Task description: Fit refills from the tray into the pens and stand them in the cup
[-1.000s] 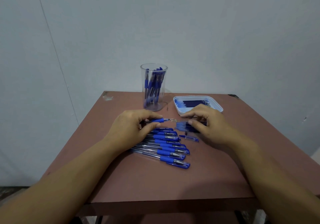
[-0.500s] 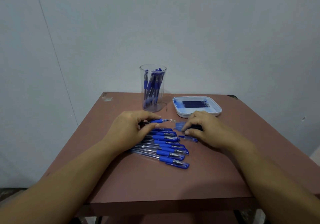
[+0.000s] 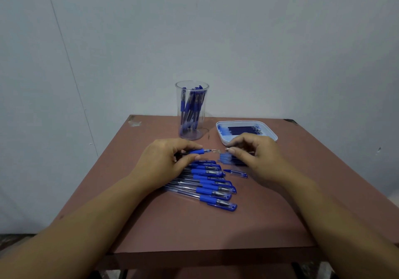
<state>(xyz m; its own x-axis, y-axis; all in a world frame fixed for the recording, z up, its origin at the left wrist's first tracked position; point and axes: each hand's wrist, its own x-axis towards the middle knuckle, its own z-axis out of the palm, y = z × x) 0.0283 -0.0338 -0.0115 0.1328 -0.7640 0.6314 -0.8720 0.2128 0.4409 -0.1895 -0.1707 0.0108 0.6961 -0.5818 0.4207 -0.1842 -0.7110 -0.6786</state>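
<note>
Matte reddish-brown table [image 3: 194,231], bare pale wall [image 3: 259,41] behind. Left hand [image 3: 164,162] pinches a blue-gripped pen [image 3: 203,151] above the row of clear-barrelled pens [image 3: 211,183]. Right hand [image 3: 254,153] curls beside its tip, grip unclear. Slim dark refills [image 3: 244,130] lie in the white tray [image 3: 222,137], near the round transparent cup [image 3: 191,114].

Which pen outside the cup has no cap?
The pen in the left hand: its tip is bare, while the pens in the row are capped.

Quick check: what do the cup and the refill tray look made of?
Cup: clear, glossy plastic by the look; the pens inside show through its wall. Tray: white, smooth, probably plastic, with a rounded moulded rim; ceramic cannot be ruled out.
</note>
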